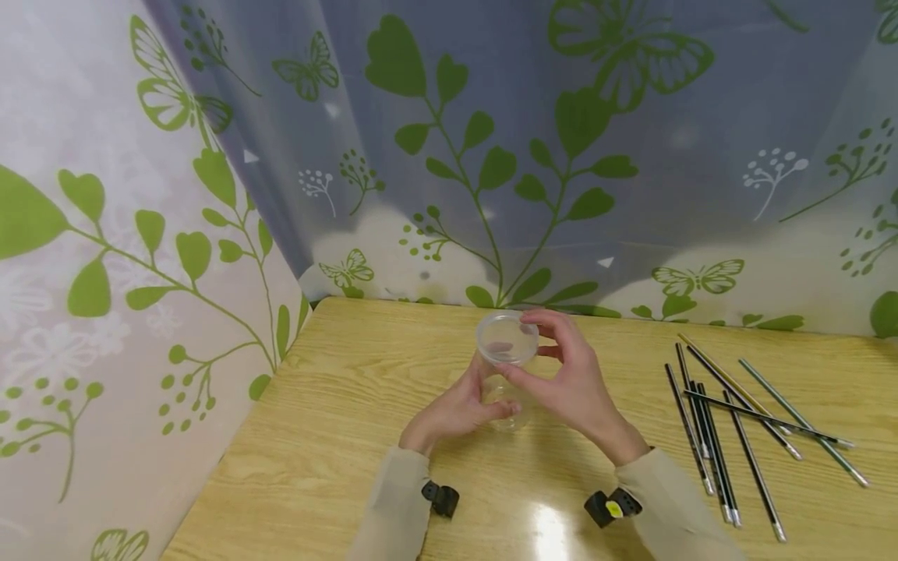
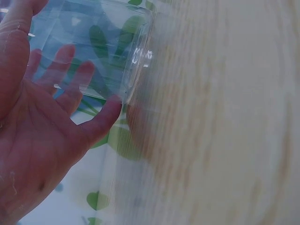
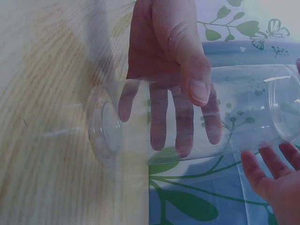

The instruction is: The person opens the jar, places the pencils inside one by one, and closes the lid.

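Note:
A clear, see-through cylindrical jar [image 3: 234, 89] is upright over the wooden table. My left hand [image 1: 456, 409] grips its side low down, the thumb in front and the other fingers showing through the wall from behind. In the left wrist view that same left hand [image 2: 51, 117] reaches round the jar [image 2: 105, 51] near its base. Thumb and fingers of my right hand [image 1: 571, 374] hold the round translucent top [image 1: 507, 343] from its right side. Whether that top is a separate lid or the jar's own rim, I cannot tell. Nor is contact between base and table certain.
Several pencils [image 1: 754, 417], mostly dark, lie loosely crossed on the right of the wooden table [image 1: 309, 436]. A curtain [image 1: 449, 218] with green leaves and butterflies hangs along the back edge and left side. Each wrist wears a black strap.

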{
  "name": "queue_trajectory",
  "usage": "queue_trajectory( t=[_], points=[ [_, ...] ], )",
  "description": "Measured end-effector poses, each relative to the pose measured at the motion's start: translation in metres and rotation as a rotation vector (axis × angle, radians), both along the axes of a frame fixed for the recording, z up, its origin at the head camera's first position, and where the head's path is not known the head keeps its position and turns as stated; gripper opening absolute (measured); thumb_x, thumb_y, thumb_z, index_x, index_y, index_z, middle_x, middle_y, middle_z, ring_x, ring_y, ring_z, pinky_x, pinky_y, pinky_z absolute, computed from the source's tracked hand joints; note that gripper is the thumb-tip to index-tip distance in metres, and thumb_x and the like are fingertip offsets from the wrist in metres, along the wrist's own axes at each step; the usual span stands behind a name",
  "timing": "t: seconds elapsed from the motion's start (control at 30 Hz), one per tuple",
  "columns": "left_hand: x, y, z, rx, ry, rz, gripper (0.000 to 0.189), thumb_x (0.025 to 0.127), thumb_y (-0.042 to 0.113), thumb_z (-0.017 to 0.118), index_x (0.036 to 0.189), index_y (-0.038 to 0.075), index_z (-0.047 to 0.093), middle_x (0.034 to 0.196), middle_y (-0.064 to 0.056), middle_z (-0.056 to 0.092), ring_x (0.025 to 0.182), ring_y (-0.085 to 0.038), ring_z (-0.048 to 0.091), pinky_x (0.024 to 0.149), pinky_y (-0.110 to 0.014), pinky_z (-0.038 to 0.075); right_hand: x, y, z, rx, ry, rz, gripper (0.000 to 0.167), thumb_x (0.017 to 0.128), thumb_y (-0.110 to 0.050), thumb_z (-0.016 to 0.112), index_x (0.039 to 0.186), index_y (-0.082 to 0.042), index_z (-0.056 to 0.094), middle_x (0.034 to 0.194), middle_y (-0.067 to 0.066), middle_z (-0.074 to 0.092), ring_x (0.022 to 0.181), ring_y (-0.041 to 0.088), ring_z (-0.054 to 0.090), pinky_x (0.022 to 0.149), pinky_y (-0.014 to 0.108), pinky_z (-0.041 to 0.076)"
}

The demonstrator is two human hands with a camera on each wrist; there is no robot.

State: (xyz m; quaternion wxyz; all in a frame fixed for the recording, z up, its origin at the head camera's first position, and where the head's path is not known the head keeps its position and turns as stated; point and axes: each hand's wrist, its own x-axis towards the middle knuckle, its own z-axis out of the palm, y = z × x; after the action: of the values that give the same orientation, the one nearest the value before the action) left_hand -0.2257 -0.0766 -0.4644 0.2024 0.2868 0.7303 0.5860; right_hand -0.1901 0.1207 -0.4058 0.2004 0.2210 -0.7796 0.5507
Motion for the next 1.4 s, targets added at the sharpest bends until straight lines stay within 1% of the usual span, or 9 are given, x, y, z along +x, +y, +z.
queue_trajectory(
  t=[0.17, 0.3, 0.4, 0.7, 0.87, 1.03, 1.2, 1.3, 1.4],
  points=[
    [0.0, 0.001, 0.0, -0.007, 0.008, 0.009, 0.106, 0.094, 0.023, 0.075, 0.157, 0.056, -0.004, 0.169, 0.018, 0.011, 0.157, -0.019, 0.02, 0.124, -0.061, 0.021, -0.002, -0.002, 0.002, 0.078, 0.055, -0.048, 0.056, 0.074, -0.009, 0.092, 0.124, -0.007, 0.065, 0.136, 0.008, 0.06, 0.122, 0.019, 0.058, 0.084, 0.028, 0.058],
    [0.0, 0.001, -0.001, -0.004, 0.001, 0.005, 0.107, 0.094, 0.023, 0.075, 0.156, 0.057, -0.005, 0.17, 0.019, 0.009, 0.159, -0.022, 0.016, 0.124, -0.062, 0.021, -0.002, -0.002, 0.002, 0.084, 0.06, -0.056, 0.054, 0.075, -0.009, 0.091, 0.123, -0.007, 0.066, 0.136, 0.008, 0.061, 0.123, 0.019, 0.058, 0.083, 0.031, 0.059],
    [0.0, 0.0, -0.001, 0.006, 0.002, 0.0, 0.107, 0.094, 0.021, 0.075, 0.156, 0.056, -0.005, 0.17, 0.018, 0.011, 0.159, -0.022, 0.016, 0.124, -0.062, 0.022, -0.002, -0.003, 0.003, 0.081, 0.064, -0.045, 0.053, 0.076, -0.008, 0.09, 0.123, -0.006, 0.066, 0.136, 0.008, 0.062, 0.123, 0.019, 0.059, 0.083, 0.033, 0.059],
    [-0.002, 0.0, 0.0, 0.011, 0.023, -0.002, 0.106, 0.093, 0.017, 0.076, 0.158, 0.052, -0.001, 0.167, 0.013, 0.025, 0.152, -0.025, 0.034, 0.119, -0.057, 0.034, -0.002, -0.002, 0.006, 0.086, 0.09, -0.016, 0.05, 0.079, -0.004, 0.085, 0.124, -0.006, 0.065, 0.142, 0.009, 0.061, 0.127, 0.023, 0.059, 0.082, 0.034, 0.06],
    [-0.001, 0.0, 0.0, -0.008, 0.011, 0.0, 0.105, 0.095, 0.023, 0.075, 0.156, 0.054, -0.004, 0.168, 0.016, 0.02, 0.153, -0.023, 0.032, 0.12, -0.057, 0.032, -0.002, -0.002, 0.008, 0.096, 0.089, -0.013, 0.048, 0.08, -0.006, 0.084, 0.124, -0.007, 0.066, 0.141, 0.009, 0.062, 0.127, 0.024, 0.059, 0.083, 0.035, 0.06],
    [-0.001, 0.0, -0.001, 0.012, 0.002, -0.001, 0.107, 0.094, 0.021, 0.075, 0.157, 0.054, -0.005, 0.168, 0.016, 0.018, 0.153, -0.024, 0.031, 0.12, -0.057, 0.033, -0.002, -0.003, 0.012, 0.1, 0.074, -0.015, 0.047, 0.081, -0.009, 0.085, 0.125, -0.007, 0.066, 0.141, 0.009, 0.061, 0.127, 0.025, 0.06, 0.084, 0.038, 0.06],
    [0.0, -0.001, -0.001, -0.012, -0.012, 0.015, 0.105, 0.095, 0.025, 0.075, 0.156, 0.055, -0.005, 0.169, 0.017, 0.016, 0.156, -0.024, 0.025, 0.122, -0.06, 0.027, 0.0, -0.002, 0.015, 0.097, 0.058, -0.023, 0.047, 0.081, -0.01, 0.085, 0.125, -0.008, 0.067, 0.141, 0.008, 0.061, 0.127, 0.024, 0.059, 0.086, 0.038, 0.06],
    [0.0, 0.0, 0.0, -0.02, -0.015, 0.024, 0.106, 0.095, 0.022, 0.074, 0.156, 0.056, -0.005, 0.169, 0.017, 0.016, 0.157, -0.023, 0.022, 0.123, -0.061, 0.023, 0.002, 0.0, 0.016, 0.085, 0.057, -0.024, 0.047, 0.081, -0.009, 0.085, 0.125, -0.01, 0.067, 0.14, 0.007, 0.062, 0.127, 0.021, 0.059, 0.088, 0.031, 0.059],
    [0.001, 0.0, 0.0, -0.017, -0.012, 0.023, 0.106, 0.095, 0.018, 0.073, 0.156, 0.056, -0.005, 0.169, 0.014, 0.02, 0.158, -0.022, 0.02, 0.124, -0.062, 0.019, 0.004, 0.001, 0.015, 0.064, 0.061, -0.017, 0.047, 0.081, -0.007, 0.085, 0.124, -0.011, 0.068, 0.139, 0.006, 0.062, 0.126, 0.017, 0.058, 0.089, 0.022, 0.056]
  ],
)
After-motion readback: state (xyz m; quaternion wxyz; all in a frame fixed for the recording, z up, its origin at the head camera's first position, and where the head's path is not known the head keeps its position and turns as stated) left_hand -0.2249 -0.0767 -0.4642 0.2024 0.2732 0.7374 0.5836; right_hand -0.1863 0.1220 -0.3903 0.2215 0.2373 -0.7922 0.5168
